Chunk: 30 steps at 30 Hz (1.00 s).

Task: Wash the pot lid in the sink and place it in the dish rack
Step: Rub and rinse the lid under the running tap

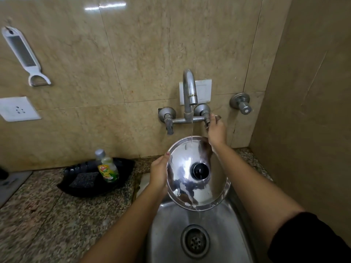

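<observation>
A round steel pot lid (182,168) with a black knob in its middle is held tilted above the steel sink (167,234). My left hand (159,173) grips the lid's left rim. A thin stream of water falls from the tap spout (190,88) onto the lid's upper edge and runs off its lower edge into the sink. My right hand (216,130) reaches past the lid's top right and closes on the right tap handle at the wall. No dish rack is in view.
A black tray (125,166) on the granite counter left of the sink holds a dish soap bottle (107,168) and a dark scrub pad (84,179). A second valve (240,102) sticks out of the wall at right. A white grater-peeler (22,54) hangs at the upper left.
</observation>
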Each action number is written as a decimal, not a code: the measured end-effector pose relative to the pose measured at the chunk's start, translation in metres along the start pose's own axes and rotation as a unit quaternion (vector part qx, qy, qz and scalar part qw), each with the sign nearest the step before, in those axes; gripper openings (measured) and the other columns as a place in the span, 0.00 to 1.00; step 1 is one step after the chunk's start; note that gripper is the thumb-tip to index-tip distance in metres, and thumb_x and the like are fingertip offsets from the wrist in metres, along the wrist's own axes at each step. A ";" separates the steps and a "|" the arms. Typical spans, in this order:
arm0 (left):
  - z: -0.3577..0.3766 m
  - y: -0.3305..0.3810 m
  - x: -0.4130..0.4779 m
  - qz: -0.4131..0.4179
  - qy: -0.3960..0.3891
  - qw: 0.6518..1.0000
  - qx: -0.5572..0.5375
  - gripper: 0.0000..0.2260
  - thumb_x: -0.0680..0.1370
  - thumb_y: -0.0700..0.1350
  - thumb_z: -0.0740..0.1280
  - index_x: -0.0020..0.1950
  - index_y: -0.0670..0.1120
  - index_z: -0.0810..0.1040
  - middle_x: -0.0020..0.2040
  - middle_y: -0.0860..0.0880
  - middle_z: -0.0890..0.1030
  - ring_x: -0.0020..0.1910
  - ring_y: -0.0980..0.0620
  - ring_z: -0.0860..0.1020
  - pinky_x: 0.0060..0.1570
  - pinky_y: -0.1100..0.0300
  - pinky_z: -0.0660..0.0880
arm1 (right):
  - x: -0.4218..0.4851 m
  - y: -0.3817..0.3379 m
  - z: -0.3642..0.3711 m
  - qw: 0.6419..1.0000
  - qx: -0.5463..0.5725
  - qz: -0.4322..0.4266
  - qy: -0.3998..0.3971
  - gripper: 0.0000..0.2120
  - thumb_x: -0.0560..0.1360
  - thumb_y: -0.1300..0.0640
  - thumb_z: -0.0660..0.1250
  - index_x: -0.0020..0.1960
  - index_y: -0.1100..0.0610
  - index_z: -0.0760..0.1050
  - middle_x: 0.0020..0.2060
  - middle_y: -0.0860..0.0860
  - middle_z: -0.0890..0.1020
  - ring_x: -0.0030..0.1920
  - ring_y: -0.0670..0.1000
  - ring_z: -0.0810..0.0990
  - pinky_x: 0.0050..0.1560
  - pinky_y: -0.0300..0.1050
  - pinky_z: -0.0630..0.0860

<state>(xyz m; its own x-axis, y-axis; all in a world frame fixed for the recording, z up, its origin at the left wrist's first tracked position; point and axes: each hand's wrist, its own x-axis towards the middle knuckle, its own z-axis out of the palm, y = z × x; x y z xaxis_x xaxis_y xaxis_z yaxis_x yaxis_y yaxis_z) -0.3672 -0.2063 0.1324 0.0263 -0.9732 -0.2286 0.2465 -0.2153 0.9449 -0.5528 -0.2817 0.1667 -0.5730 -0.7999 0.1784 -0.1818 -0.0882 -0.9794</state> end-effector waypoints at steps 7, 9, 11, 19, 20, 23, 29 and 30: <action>0.000 -0.001 0.001 0.007 0.002 1.000 -0.005 0.10 0.78 0.45 0.64 0.41 0.41 0.80 0.38 0.42 0.80 0.37 0.45 0.77 0.44 0.53 0.75 | -0.023 0.014 -0.013 0.983 -0.162 0.016 -0.080 0.21 0.79 0.41 0.54 0.54 0.56 0.75 0.44 0.53 0.81 0.47 0.56 0.79 0.48 0.49 0.74; 0.000 -0.001 0.000 0.011 0.003 1.000 0.008 0.10 0.79 0.45 0.64 0.43 0.39 0.79 0.38 0.42 0.80 0.37 0.46 0.77 0.43 0.53 0.74 | -0.038 0.022 -0.018 0.947 -0.310 -0.024 -0.078 0.24 0.81 0.43 0.49 0.51 0.59 0.77 0.44 0.56 0.82 0.47 0.59 0.80 0.49 0.52 0.75; 0.001 -0.003 -0.002 0.018 0.000 0.999 0.032 0.12 0.79 0.46 0.64 0.46 0.38 0.80 0.39 0.42 0.79 0.38 0.45 0.77 0.43 0.52 0.75 | -0.049 0.024 -0.019 0.913 -0.391 -0.098 -0.061 0.27 0.82 0.46 0.45 0.43 0.60 0.78 0.39 0.58 0.82 0.42 0.59 0.80 0.44 0.52 0.77; 0.009 -0.004 -0.008 0.057 -0.012 0.995 0.082 0.12 0.79 0.45 0.63 0.40 0.40 0.78 0.25 0.52 0.76 0.21 0.61 0.73 0.23 0.70 0.69 | -0.063 0.008 0.003 0.777 -0.413 -0.395 -0.263 0.19 0.80 0.47 0.48 0.55 0.54 0.76 0.48 0.51 0.79 0.50 0.52 0.75 0.53 0.49 0.68; 0.008 -0.003 -0.008 0.053 -0.012 0.995 0.079 0.12 0.79 0.46 0.64 0.40 0.40 0.79 0.28 0.50 0.77 0.24 0.60 0.75 0.25 0.68 0.70 | -0.061 0.007 0.000 0.776 -0.408 -0.403 -0.263 0.18 0.80 0.46 0.50 0.54 0.53 0.76 0.47 0.51 0.79 0.48 0.51 0.75 0.50 0.48 0.68; -0.001 -0.003 -0.008 0.061 0.023 0.996 0.055 0.12 0.79 0.47 0.64 0.46 0.38 0.80 0.36 0.45 0.78 0.36 0.49 0.75 0.36 0.59 0.73 | -0.052 0.012 -0.012 0.830 -0.362 -0.331 -0.265 0.15 0.80 0.45 0.55 0.54 0.53 0.75 0.47 0.47 0.77 0.47 0.48 0.75 0.45 0.45 0.71; -0.016 0.003 -0.003 -0.023 -0.020 0.999 0.040 0.09 0.75 0.47 0.70 0.43 0.41 0.82 0.37 0.43 0.82 0.37 0.45 0.80 0.33 0.55 0.78 | -0.037 0.024 -0.033 0.945 -0.136 -0.136 -0.264 0.09 0.77 0.47 0.63 0.53 0.47 0.79 0.47 0.44 0.83 0.51 0.47 0.80 0.55 0.50 0.76; -0.016 0.006 0.000 -0.015 -0.041 0.995 0.089 0.09 0.74 0.47 0.70 0.40 0.42 0.81 0.36 0.42 0.81 0.36 0.45 0.79 0.32 0.56 0.76 | -0.039 0.020 -0.031 0.933 -0.142 -0.133 -0.304 0.09 0.76 0.46 0.64 0.53 0.47 0.79 0.47 0.44 0.83 0.50 0.47 0.80 0.55 0.51 0.77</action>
<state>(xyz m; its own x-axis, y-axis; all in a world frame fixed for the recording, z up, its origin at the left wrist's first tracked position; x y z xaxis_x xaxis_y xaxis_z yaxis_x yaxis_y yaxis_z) -0.3506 -0.2062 0.1346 -0.0600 -0.9677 -0.2449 0.0704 -0.2488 0.9660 -0.5589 -0.2340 0.1429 0.0656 -0.9685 0.2403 -0.5061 -0.2398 -0.8285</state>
